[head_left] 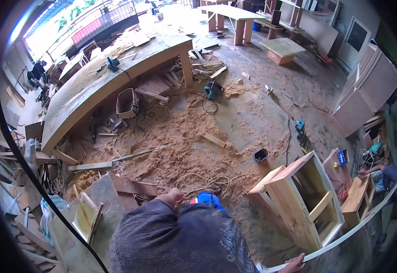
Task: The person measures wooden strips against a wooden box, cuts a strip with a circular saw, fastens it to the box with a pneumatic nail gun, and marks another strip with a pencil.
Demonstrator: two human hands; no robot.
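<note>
My right hand [294, 264] is closed on a long pale curved edge [366, 222] at the bottom right, its fingers wrapped over the rim. My left hand [175, 194] looks closed in front of my dark shirt [171, 236], beside a reddish-brown board [139, 187]; whatever it may hold is hidden. Just right of it are blue cloth [207, 198] and a foot [214, 188]. An open wooden frame box [298, 200] stands on the floor above my right hand.
A long workbench [112, 77] carries a power tool [112, 64]. Sawdust [180, 141], coiled rope [223, 179], a black container [260, 155] and more power tools [213, 90] cover the floor. At right, another person's hand [363, 173] is near a wooden box [356, 193]. A dark cable [30, 175] crosses at left.
</note>
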